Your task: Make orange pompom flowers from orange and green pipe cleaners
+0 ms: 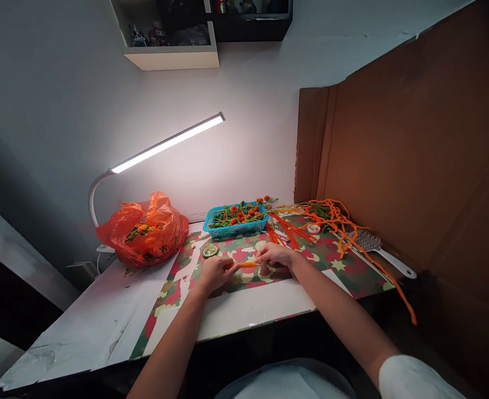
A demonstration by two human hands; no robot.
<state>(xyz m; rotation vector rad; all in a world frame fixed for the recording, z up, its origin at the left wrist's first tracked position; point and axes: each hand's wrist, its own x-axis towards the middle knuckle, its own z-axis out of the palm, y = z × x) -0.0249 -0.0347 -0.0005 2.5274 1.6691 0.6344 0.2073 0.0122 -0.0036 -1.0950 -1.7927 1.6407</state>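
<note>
My left hand [216, 271] and my right hand [274, 254] meet over the camouflage-patterned mat [348, 266] on the desk. Between their pinched fingertips runs a short orange fuzzy pipe cleaner [248, 265], held at both ends just above the mat. Both hands have their fingers closed on it. A small roll of tape [210, 250] lies just beyond my left hand.
A blue basket [235, 226] of orange-and-green pieces stands behind the hands. Loose orange and green pipe cleaners [331, 216] and a white-handled brush [377, 247] lie at right. An orange plastic bag [144, 233] sits at left under a lit desk lamp [165, 145]. Cardboard [414, 166] walls the right side.
</note>
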